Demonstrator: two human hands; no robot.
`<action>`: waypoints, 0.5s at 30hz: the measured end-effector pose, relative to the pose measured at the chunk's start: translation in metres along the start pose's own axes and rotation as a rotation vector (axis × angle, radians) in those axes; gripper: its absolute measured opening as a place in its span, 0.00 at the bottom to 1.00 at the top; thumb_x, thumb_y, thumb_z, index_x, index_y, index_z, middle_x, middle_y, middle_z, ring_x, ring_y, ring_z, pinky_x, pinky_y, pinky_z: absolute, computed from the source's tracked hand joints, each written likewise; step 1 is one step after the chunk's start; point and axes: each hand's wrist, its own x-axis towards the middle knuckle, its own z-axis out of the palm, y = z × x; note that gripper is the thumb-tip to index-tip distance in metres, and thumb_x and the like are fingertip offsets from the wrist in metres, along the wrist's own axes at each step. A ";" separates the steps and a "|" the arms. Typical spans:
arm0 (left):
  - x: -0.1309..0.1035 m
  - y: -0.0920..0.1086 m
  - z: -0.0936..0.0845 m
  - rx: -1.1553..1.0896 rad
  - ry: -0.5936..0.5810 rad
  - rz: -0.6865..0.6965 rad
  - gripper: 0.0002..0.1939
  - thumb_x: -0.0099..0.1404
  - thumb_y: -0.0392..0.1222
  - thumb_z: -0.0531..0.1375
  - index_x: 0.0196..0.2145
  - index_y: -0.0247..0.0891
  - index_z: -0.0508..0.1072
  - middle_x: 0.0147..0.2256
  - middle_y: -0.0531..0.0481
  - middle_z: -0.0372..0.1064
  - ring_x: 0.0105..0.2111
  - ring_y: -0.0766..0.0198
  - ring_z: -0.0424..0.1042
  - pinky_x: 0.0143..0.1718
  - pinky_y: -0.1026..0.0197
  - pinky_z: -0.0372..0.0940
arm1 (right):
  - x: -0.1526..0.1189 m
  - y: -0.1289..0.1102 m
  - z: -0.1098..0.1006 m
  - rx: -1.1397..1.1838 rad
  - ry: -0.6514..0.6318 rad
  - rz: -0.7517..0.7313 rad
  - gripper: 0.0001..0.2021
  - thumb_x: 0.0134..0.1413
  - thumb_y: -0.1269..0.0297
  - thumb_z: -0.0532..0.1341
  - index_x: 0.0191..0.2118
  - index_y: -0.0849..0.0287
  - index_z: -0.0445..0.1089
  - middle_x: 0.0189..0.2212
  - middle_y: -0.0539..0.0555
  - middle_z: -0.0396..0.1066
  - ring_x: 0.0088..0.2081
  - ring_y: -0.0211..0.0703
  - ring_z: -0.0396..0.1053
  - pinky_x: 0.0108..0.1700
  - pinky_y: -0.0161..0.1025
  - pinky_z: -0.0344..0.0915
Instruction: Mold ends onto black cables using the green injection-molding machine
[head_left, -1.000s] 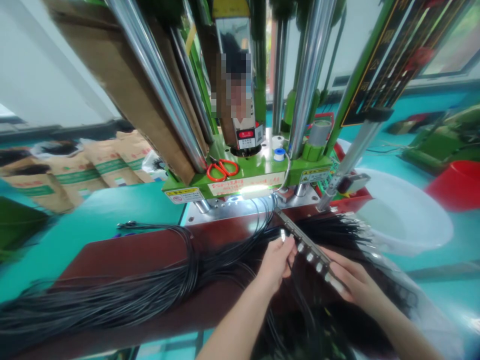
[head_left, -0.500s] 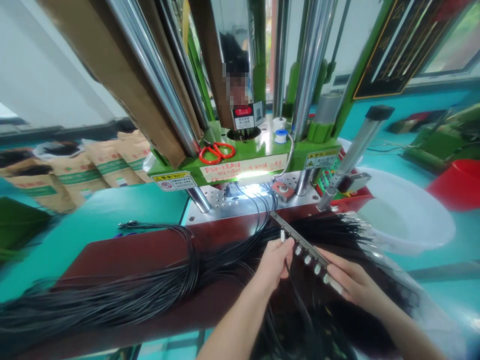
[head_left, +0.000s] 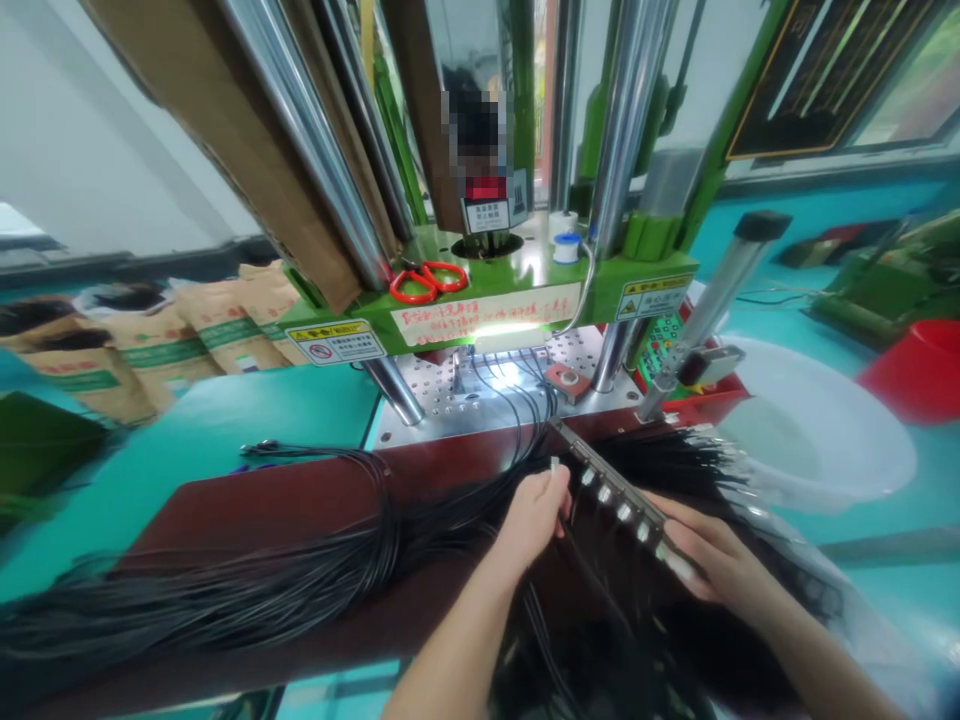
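Note:
My left hand (head_left: 531, 515) pinches a black cable just below its small pale metal connector (head_left: 555, 464), which points upward. It is held a little left of a long metal bar fixture (head_left: 600, 472), apart from it. My right hand (head_left: 709, 555) is closed around the near end of this bar, which slants from the press bed down to the right. Several silvery connectors (head_left: 624, 512) sit in a row along the bar's lower edge. Dark cables hang below, blurred. A bundle of black cables (head_left: 285, 570) lies on the brown tabletop (head_left: 247, 510) to the left.
Ahead stands a green press (head_left: 420, 325) with steel columns and a lit metal bed (head_left: 442, 415). Red-handled scissors (head_left: 414, 285) lie on its plate. Cables with pale tips (head_left: 675, 455) lie right, near a white basin (head_left: 847, 440) and red bucket (head_left: 915, 375). Paper sacks (head_left: 157, 330) stand left.
My left hand has moved slightly left and away from the bar, with the connector in its fingers. My right hand still holds the bar, which has shifted slightly.

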 end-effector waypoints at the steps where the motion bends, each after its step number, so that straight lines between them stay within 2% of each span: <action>1: 0.000 0.001 -0.001 -0.020 -0.047 -0.037 0.25 0.59 0.58 0.48 0.14 0.37 0.59 0.14 0.54 0.56 0.13 0.72 0.56 0.16 0.66 0.52 | 0.001 0.001 -0.002 -0.015 -0.025 -0.006 0.28 0.53 0.50 0.58 0.56 0.62 0.60 0.16 0.48 0.57 0.15 0.28 0.45 0.15 0.26 0.39; 3: 0.000 0.001 -0.002 -0.068 -0.114 -0.094 0.25 0.57 0.58 0.51 0.12 0.37 0.57 0.13 0.54 0.55 0.12 0.72 0.55 0.15 0.67 0.50 | 0.003 0.004 -0.006 -0.044 -0.077 -0.001 0.30 0.54 0.48 0.57 0.57 0.62 0.59 0.16 0.48 0.57 0.15 0.28 0.45 0.15 0.27 0.39; 7: 0.001 0.001 -0.003 -0.106 -0.145 -0.109 0.25 0.56 0.56 0.52 0.11 0.37 0.58 0.11 0.55 0.52 0.11 0.72 0.52 0.14 0.67 0.47 | 0.005 0.009 -0.014 -0.069 -0.152 0.041 0.31 0.54 0.47 0.56 0.58 0.61 0.56 0.16 0.47 0.56 0.14 0.28 0.45 0.14 0.26 0.40; 12: 0.002 0.000 -0.009 -0.144 -0.202 -0.115 0.25 0.55 0.57 0.54 0.11 0.36 0.60 0.12 0.54 0.54 0.12 0.73 0.53 0.15 0.66 0.47 | 0.006 0.011 -0.017 -0.111 -0.110 0.067 0.29 0.51 0.46 0.58 0.55 0.57 0.62 0.19 0.52 0.61 0.14 0.30 0.48 0.13 0.28 0.42; 15: 0.002 0.001 -0.012 -0.159 -0.250 -0.124 0.24 0.55 0.57 0.54 0.12 0.36 0.61 0.13 0.54 0.56 0.13 0.72 0.53 0.15 0.66 0.46 | 0.006 0.009 -0.016 -0.117 -0.098 0.077 0.30 0.48 0.45 0.59 0.54 0.58 0.64 0.20 0.53 0.63 0.14 0.31 0.49 0.12 0.29 0.45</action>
